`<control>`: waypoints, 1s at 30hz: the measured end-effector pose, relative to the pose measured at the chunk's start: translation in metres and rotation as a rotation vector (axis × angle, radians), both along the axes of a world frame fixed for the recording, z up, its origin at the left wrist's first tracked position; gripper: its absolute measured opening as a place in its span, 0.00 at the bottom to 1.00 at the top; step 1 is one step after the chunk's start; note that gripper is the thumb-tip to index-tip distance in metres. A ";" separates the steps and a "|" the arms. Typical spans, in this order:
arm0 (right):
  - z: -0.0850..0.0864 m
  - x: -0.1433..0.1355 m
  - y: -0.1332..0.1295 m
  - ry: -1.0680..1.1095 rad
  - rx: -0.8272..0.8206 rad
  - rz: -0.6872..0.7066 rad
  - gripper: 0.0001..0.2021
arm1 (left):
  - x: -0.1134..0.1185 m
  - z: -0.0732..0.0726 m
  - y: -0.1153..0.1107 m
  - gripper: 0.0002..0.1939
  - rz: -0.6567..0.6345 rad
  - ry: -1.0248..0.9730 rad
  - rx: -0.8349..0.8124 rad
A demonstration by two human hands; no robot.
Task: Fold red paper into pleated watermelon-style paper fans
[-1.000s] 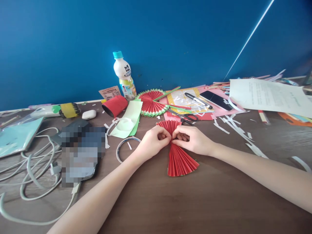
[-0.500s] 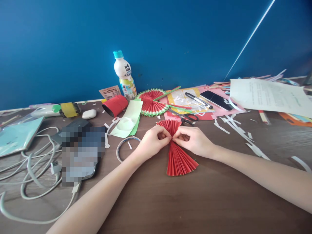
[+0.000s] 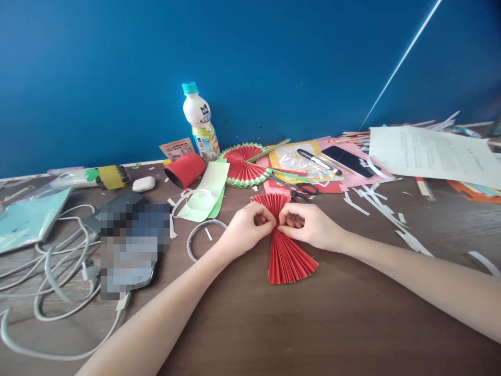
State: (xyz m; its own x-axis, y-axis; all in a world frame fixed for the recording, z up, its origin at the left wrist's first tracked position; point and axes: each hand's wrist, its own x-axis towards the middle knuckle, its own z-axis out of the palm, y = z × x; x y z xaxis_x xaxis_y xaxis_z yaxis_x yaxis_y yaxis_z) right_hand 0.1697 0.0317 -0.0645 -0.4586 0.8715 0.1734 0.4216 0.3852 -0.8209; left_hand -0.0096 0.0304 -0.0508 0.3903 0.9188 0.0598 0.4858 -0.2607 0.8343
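A red pleated paper fan (image 3: 289, 259) lies on the table in front of me, pinched at its waist and spreading out towards me and away from me like a bow. My left hand (image 3: 250, 227) grips its narrow middle from the left with thumb and forefinger. From the right, my right hand (image 3: 309, 224) pinches the same spot, its fingertips almost meeting the left ones. The fingers cover the very centre of the folds. Just beyond the hands rest black-handled scissors (image 3: 305, 190) and a round red-and-green pleated rosette (image 3: 242, 164).
Left of my hands lie a tape roll (image 3: 191, 245), green paper (image 3: 205, 193), a red paper cup (image 3: 185, 171), a blurred phone (image 3: 133, 250) and white cables (image 3: 47, 277). A bottle (image 3: 201, 120) stands by the blue wall. Paper strips (image 3: 387, 219), a marker (image 3: 319, 161) and another phone (image 3: 346, 159) lie to the right.
Both hands stay at the fan's middle. The right hand's curled fingers have opened slightly; the fan has barely moved.
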 end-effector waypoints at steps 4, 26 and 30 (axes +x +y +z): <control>0.001 0.001 0.000 0.006 -0.031 -0.001 0.06 | -0.001 -0.002 0.001 0.02 -0.007 -0.002 0.003; 0.009 0.016 0.015 -0.168 -0.027 0.219 0.06 | -0.006 -0.006 0.004 0.03 -0.068 0.009 0.039; 0.009 0.018 0.017 -0.227 0.045 0.265 0.06 | -0.008 -0.005 0.002 0.05 -0.139 0.086 0.153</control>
State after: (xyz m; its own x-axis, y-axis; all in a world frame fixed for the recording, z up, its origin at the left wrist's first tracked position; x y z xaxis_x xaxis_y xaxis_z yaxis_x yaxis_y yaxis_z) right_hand 0.1873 0.0486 -0.0551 -0.6992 0.7108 0.0767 0.4720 0.5395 -0.6973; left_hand -0.0175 0.0323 -0.0557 0.5223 0.8386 0.1549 0.5042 -0.4501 0.7370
